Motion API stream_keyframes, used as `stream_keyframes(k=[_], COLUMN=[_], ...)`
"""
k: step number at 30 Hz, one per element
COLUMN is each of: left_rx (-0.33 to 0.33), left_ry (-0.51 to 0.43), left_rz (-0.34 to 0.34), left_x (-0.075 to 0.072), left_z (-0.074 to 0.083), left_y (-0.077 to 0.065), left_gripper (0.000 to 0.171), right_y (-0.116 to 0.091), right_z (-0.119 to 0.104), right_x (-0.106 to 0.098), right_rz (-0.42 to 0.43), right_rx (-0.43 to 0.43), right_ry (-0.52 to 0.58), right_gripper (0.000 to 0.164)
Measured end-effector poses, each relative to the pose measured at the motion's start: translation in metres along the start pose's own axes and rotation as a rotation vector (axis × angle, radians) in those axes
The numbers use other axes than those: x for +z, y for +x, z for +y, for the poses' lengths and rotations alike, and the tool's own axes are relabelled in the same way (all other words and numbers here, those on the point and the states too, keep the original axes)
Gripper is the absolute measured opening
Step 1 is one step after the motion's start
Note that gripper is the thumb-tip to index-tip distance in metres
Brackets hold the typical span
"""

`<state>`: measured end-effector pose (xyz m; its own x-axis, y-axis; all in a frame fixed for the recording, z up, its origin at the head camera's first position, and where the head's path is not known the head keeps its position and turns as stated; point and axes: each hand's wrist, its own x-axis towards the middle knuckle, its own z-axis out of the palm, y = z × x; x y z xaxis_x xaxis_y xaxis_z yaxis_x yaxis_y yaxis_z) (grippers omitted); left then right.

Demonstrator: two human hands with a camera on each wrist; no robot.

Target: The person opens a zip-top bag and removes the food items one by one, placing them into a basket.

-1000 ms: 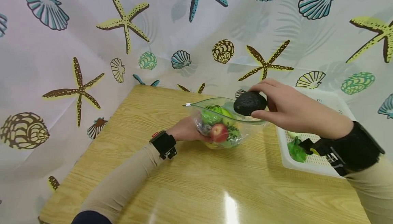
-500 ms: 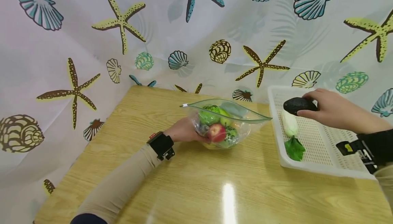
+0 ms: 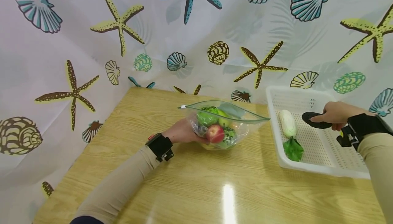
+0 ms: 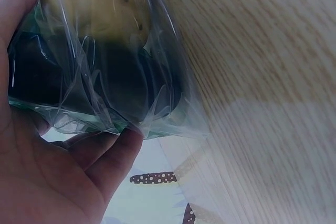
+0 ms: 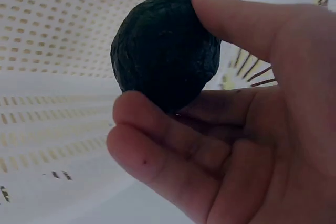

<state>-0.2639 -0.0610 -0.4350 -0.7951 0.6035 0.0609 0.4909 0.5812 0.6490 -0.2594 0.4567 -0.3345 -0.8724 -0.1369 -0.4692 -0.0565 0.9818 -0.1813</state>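
Observation:
A clear zip bag (image 3: 245, 128) stands on the table with its green-edged mouth parted. Inside it are a red apple (image 3: 215, 134), a green vegetable (image 3: 207, 116) and other produce; the left wrist view shows a yellowish item (image 4: 100, 9) and dark ones through the plastic. My left hand (image 3: 184, 130) grips the bag's left side, fingers curled round it. Over the white basket (image 3: 281, 154), my right hand (image 3: 336, 114) holds a black avocado (image 3: 316, 120) between thumb and fingers. The right wrist view shows the avocado (image 5: 163, 48) close to the basket's perforated wall.
In the basket's left part lies a white vegetable with green leaves (image 3: 288, 125). The wooden table (image 3: 184, 190) meets a hanging sheet (image 3: 196, 39) printed with shells and starfish at its back and left.
My right hand has carried the avocado from above the bag's mouth rightward, then down into the basket area. The left hand keeps its hold on the bag.

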Motion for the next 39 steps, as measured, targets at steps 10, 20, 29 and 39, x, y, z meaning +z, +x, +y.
stream_keyframes(k=[10, 20, 29, 39], left_rx=[0.032, 0.001, -0.017, 0.002], left_ry=[0.01, 0.004, -0.013, -0.017], left_rz=[-0.005, 0.005, -0.007, -0.007], left_x=[0.0, -0.002, -0.001, -0.002], left_z=[-0.003, -0.003, -0.003, -0.001], left_y=[0.001, 0.0, -0.003, -0.001], left_gripper=[0.104, 0.111, 0.108, 0.104], right_y=[0.028, 0.028, 0.013, -0.036], right_z=[0.032, 0.041, -0.014, -0.158], right_x=[0.015, 0.025, 0.011, -0.018], right_rz=[-0.065, 0.028, 0.201, 0.506], right_rx=[0.078, 0.063, -0.102, -0.406], right_ry=[-0.065, -0.029, -0.125, -0.15], right_gripper=[0.06, 0.044, 0.047, 0.035])
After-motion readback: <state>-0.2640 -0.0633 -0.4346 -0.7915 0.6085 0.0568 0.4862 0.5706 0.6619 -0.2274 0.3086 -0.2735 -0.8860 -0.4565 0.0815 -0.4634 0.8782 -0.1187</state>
